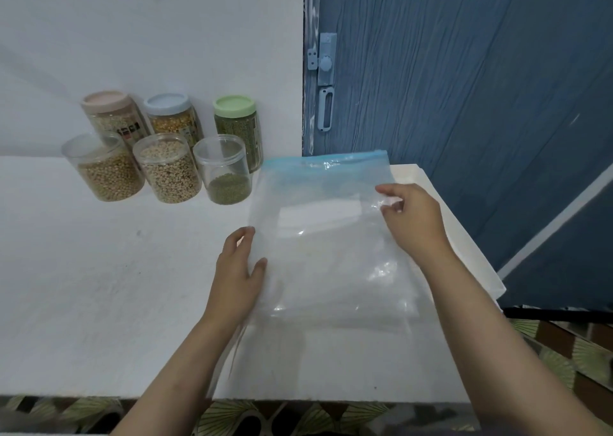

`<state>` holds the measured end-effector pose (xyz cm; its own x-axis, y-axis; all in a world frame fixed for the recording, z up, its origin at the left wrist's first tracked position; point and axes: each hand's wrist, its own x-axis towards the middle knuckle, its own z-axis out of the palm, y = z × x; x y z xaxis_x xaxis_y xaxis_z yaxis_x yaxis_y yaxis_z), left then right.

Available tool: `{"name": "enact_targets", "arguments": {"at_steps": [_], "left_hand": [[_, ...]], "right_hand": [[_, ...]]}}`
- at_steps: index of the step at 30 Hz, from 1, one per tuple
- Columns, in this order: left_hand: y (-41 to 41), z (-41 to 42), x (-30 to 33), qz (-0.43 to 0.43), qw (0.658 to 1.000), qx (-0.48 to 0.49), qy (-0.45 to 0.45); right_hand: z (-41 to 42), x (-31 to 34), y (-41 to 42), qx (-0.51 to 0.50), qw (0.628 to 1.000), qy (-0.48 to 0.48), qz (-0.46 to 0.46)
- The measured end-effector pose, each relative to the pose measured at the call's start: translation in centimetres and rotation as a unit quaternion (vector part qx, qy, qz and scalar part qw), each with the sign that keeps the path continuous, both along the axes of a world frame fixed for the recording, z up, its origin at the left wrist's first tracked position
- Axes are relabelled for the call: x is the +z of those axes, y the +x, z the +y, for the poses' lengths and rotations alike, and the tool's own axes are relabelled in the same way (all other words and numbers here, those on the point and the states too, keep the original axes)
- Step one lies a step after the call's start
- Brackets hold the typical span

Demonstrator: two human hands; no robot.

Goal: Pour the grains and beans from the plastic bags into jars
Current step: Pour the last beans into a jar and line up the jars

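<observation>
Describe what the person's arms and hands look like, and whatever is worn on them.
Both forearms are bare as far as the picture shows; no sleeve reaches into view. The left hand and right hand wear no gloves, and no rings, watch or bracelet can be seen on the fingers or wrists. The nails look short and unpainted, though the picture is too soft to be sure.

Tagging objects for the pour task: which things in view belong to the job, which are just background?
Job:
- plastic bag, looks empty, held by left hand and right hand
- three open jars, part filled
- three lidded jars, filled

Background:
- white table
- blue door with latch
- patterned floor
</observation>
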<state>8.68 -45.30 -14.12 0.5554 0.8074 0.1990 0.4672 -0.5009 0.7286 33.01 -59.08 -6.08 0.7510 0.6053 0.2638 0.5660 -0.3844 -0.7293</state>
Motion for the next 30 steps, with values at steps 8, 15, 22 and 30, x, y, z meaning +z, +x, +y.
{"name": "enact_targets", "arguments": {"at_steps": [8, 15, 22, 30], "left_hand": [[2.1, 0.2, -0.3, 0.184, 0.983, 0.018, 0.010], [2.4, 0.0, 0.0, 0.315, 0.948, -0.003, 0.053], [4.3, -1.2, 2.7, 0.332, 0.933, -0.130, 0.043], [3.3, -2.2, -1.5, 0.379, 0.913, -0.127, 0.081]], "right_hand": [[2.3, -6.2, 3.3, -0.006, 0.988, -0.147, 0.049], [1.1, -9.0, 1.5, -0.003, 0.956, -0.260, -0.134], [0.8, -4.5, -5.5, 0.106, 0.934, -0.323, -0.112], [-1.5, -9.1, -6.1, 0.099, 0.916, -0.372, -0.112]]}}
